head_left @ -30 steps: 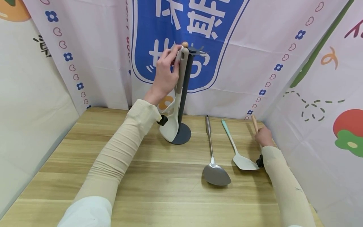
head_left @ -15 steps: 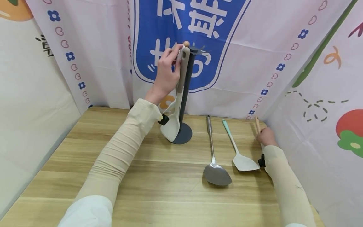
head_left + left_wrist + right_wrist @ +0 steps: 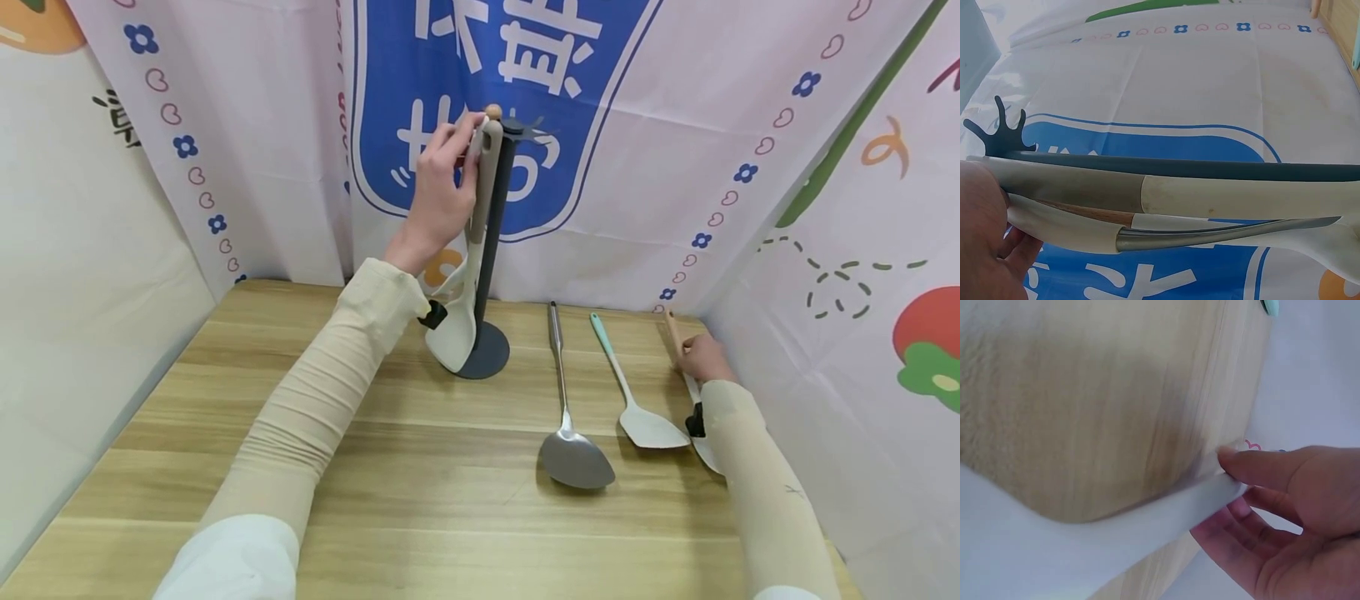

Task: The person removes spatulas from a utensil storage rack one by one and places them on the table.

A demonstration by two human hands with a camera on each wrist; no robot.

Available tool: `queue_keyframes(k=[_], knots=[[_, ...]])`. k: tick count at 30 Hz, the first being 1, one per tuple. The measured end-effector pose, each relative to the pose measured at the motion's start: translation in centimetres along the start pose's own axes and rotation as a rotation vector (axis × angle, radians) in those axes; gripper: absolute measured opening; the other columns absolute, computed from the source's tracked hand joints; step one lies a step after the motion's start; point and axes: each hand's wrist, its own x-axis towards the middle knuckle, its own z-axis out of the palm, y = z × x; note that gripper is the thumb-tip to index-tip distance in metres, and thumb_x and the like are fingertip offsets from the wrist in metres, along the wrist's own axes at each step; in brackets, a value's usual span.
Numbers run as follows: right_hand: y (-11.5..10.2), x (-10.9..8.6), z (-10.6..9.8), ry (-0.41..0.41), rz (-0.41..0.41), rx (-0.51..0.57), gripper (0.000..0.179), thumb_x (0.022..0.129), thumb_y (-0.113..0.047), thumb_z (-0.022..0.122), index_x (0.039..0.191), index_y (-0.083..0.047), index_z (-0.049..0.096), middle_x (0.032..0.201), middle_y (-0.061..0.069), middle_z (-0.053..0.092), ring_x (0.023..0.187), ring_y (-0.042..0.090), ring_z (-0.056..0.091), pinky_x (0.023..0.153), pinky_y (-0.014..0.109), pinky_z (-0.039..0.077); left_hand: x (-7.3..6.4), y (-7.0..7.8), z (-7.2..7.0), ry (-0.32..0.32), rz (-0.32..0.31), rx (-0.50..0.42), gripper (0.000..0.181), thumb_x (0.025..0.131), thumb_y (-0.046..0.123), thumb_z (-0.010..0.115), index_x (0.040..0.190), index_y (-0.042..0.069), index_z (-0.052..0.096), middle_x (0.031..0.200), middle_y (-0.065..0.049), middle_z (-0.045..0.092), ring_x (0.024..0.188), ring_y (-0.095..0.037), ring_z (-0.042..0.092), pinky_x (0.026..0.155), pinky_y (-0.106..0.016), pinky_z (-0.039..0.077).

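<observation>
The left hand [image 3: 441, 187] pinches the top of a taupe-handled white spatula [image 3: 489, 183], upright beside the dark utensil stand [image 3: 489, 357] just to its right. The right hand [image 3: 705, 358] pinches a wooden-handled white spatula [image 3: 673, 333]. On the counter [image 3: 420, 500] between the hands lie a steel wok turner [image 3: 577, 460] and, nearer the right hand, a mint-handled white spatula [image 3: 651, 429].

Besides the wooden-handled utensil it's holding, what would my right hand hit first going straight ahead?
Probably the patterned cloth behind the table, though the gap ahead of your right hand is unclear.
</observation>
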Motion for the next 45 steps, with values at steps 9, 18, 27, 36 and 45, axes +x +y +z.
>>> queue_keyframes(k=[9,18,27,36,45], knots=[[0.0,0.6,0.6,-0.061,0.012,0.030,0.057,0.079,-0.004,0.081,0.125,0.022,0.058,0.117,0.036,0.062,0.084,0.032,0.063,0.062,0.029,0.053,0.0,-0.1,0.1,-0.003,-0.040,0.000,0.042,0.104,0.002,0.052,0.146,0.002,0.053,0.118,-0.022,0.057,0.099,-0.024,0.056,0.091,-0.029,0.054],[0.1,0.6,0.6,-0.060,0.004,-0.010,0.051,0.081,-0.007,0.079,0.121,0.020,0.062,0.114,0.033,0.065,0.081,0.029,0.063,0.060,0.027,0.051,0.0,0.0,0.0,0.000,-0.037,-0.010,0.043,0.104,0.001,0.053,0.147,0.002,0.052,0.119,-0.022,0.057,0.101,-0.024,0.056,0.093,-0.030,0.055],[-0.4,-0.2,0.4,-0.069,0.015,-0.017,0.049,0.083,-0.006,0.076,0.121,0.020,0.061,0.118,0.035,0.063,0.085,0.032,0.063,0.065,0.031,0.054,-0.1,0.2,-0.1,-0.007,-0.051,-0.012,0.044,0.104,0.002,0.052,0.147,0.003,0.052,0.121,-0.021,0.057,0.101,-0.023,0.056,0.093,-0.025,0.053],[-0.4,-0.4,0.3,-0.072,0.022,-0.031,0.047,0.084,-0.008,0.075,0.120,0.020,0.062,0.117,0.035,0.064,0.087,0.033,0.062,0.067,0.032,0.054,-0.1,0.0,0.0,0.007,-0.021,-0.010,0.042,0.104,0.002,0.053,0.146,0.001,0.053,0.119,-0.021,0.057,0.100,-0.024,0.056,0.091,-0.022,0.052],[-2.6,-0.5,-0.7,-0.177,-0.026,-0.205,0.040,0.093,-0.020,0.067,0.111,0.016,0.064,0.101,0.028,0.066,0.087,0.035,0.061,0.074,0.042,0.054,-0.2,-0.4,0.2,0.054,-0.007,-0.062,0.042,0.103,0.001,0.055,0.144,0.001,0.055,0.114,-0.021,0.060,0.101,-0.025,0.058,0.093,-0.025,0.055]])
